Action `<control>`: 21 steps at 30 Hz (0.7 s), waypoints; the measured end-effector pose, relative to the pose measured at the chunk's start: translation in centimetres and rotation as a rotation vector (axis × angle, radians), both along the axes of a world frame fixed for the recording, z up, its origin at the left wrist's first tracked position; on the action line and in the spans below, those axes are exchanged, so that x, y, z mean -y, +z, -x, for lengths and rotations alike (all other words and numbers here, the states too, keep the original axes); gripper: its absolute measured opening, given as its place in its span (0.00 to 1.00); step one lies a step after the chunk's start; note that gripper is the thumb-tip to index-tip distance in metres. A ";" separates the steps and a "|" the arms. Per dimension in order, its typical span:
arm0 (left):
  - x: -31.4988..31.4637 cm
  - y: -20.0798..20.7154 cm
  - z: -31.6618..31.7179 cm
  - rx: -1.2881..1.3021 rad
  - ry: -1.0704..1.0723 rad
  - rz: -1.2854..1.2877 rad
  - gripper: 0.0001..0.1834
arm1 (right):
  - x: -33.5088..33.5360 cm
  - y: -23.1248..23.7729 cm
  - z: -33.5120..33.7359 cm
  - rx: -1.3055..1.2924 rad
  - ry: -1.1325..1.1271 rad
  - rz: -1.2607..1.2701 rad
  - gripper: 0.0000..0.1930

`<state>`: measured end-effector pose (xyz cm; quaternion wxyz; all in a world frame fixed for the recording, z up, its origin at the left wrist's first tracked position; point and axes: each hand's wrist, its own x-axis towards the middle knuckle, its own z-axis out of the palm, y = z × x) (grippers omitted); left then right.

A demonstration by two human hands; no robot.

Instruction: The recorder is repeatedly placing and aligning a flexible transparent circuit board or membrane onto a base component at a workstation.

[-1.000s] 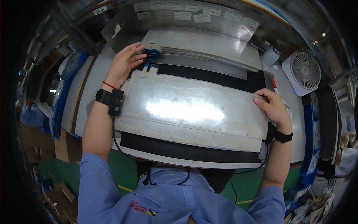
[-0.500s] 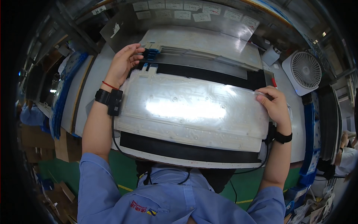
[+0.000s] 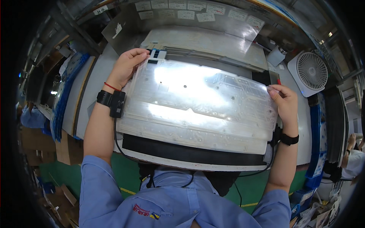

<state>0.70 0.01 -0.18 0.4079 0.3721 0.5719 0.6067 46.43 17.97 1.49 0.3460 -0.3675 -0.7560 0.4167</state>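
A thin, see-through plastic film sheet (image 3: 197, 87) with printed traces and small dots is lifted at its far edge above a stack of similar sheets (image 3: 182, 133). My left hand (image 3: 129, 64) pinches its far left corner, beside the dark-striped connector tails (image 3: 156, 56). The far right corner is pinched between the thumb and fingers of my right hand (image 3: 284, 100). Bright glare covers much of the sheet. Behind it lies another pile of film sheets (image 3: 213, 57), partly hidden by the raised one.
A black mat (image 3: 182, 150) lies under the near stack on the white table (image 3: 85, 110). At the right stand a white fan (image 3: 310, 72) and a bottle (image 3: 276, 56). A metal panel with paper labels (image 3: 186, 14) rises behind. Blue bins (image 3: 315, 152) are at the far right.
Both hands have raised the top sheet's far edge off the near stack. My left hand has closed on its corner; the right hand has shifted slightly right.
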 end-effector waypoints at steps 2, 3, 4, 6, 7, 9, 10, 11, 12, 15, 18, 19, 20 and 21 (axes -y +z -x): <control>-0.1 0.3 -0.4 -0.036 -0.002 -0.005 0.11 | -0.2 -0.1 -0.2 -0.037 -0.006 0.028 0.09; 0.0 0.3 -0.3 -0.028 -0.006 -0.008 0.11 | -0.3 -0.2 -0.2 -0.034 -0.002 0.029 0.09; -0.1 0.2 -0.1 -0.021 -0.011 -0.011 0.10 | -0.3 -0.2 -0.2 -0.032 0.000 0.029 0.09; -0.1 0.0 0.3 -0.015 -0.007 -0.012 0.10 | -0.2 -0.1 -0.1 -0.024 -0.005 0.026 0.09; -0.1 -0.2 0.5 -0.016 0.001 -0.010 0.10 | 0.0 0.1 0.1 -0.019 -0.013 0.022 0.09; -0.2 -0.3 0.5 -0.016 0.009 -0.020 0.10 | 0.1 0.1 0.3 -0.044 0.013 -0.029 0.08; -0.2 -0.2 0.3 -0.014 0.009 -0.033 0.10 | 0.0 0.1 0.4 -0.073 0.047 -0.076 0.08; -0.2 -0.2 0.2 -0.011 0.009 -0.045 0.10 | -0.1 0.0 0.5 -0.103 0.081 -0.123 0.07; -0.2 -0.2 0.3 -0.020 0.019 -0.062 0.10 | -0.1 0.1 0.5 -0.106 0.079 -0.096 0.07; -0.2 -0.6 0.8 -0.037 0.042 -0.119 0.10 | 0.0 0.3 0.5 -0.108 0.070 -0.047 0.07; -0.3 -0.9 1.0 -0.031 0.053 -0.184 0.10 | 0.1 0.4 0.4 -0.102 0.056 -0.051 0.07; -0.3 -0.9 0.9 -0.025 0.059 -0.205 0.10 | 0.1 0.4 0.4 -0.108 0.050 -0.044 0.07; -0.3 -0.9 0.9 -0.019 0.065 -0.226 0.10 | 0.1 0.3 0.5 -0.114 0.045 -0.037 0.07; -0.3 -0.9 0.9 -0.002 0.061 -0.231 0.11 | 0.1 0.3 0.5 -0.141 0.033 -0.052 0.07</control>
